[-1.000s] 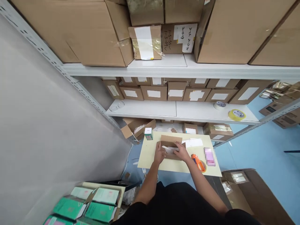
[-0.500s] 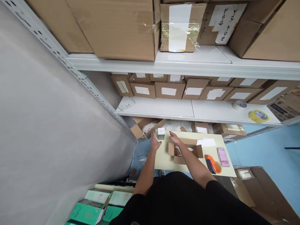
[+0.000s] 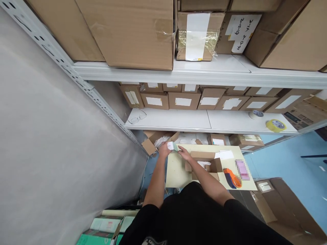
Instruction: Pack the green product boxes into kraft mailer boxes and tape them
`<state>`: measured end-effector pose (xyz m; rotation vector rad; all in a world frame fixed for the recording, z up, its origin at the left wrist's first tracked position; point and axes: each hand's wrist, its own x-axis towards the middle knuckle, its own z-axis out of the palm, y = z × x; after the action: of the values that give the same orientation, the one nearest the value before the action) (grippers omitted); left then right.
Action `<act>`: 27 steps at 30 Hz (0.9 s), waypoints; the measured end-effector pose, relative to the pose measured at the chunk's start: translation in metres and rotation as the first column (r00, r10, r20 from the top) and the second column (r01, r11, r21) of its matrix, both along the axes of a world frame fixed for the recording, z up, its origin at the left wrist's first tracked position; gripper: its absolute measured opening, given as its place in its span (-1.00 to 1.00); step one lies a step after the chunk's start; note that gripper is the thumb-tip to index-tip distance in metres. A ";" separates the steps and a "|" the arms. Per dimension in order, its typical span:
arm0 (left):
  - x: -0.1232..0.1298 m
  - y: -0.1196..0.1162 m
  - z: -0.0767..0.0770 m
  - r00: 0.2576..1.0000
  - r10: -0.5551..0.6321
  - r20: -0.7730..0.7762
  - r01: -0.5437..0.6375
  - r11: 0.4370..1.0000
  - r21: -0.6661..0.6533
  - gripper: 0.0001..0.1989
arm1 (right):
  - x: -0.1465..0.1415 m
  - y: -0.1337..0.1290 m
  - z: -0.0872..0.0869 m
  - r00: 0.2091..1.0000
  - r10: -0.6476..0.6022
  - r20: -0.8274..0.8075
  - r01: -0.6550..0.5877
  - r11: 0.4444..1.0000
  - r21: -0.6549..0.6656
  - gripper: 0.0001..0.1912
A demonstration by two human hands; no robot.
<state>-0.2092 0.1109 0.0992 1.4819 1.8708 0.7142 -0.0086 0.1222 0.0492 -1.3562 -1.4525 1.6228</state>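
Observation:
A small white-and-green box is tilted on its side above the left end of the cream table. My left hand is closed round its white end. At the green end, the fingers of my right hand touch or grip the box; their exact hold is small in view. Under my right forearm stands an open brown carton with its flaps spread and some white material inside.
An orange-and-blue tape dispenser, white papers and a pink blurred item lie on the table. Behind my left hand is an open carton with white stuffing. Shelves hold labelled boxes, glasses and tape rolls.
The small box stood upright on the table between my open hands. Now it is gripped, lifted and tipped to the left, with both hands on it. The camera view has shifted slightly.

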 end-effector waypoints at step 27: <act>0.176 -0.078 -0.083 0.906 -0.392 0.159 0.405 0.912 -0.059 -0.23 | 0.246 -0.100 0.010 0.800 -0.554 0.231 0.552 0.830 0.079 -0.28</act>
<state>-0.0327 0.0333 0.0163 1.6388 1.4080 0.5158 0.2377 0.0227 0.0596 -1.8183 -1.0322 1.0929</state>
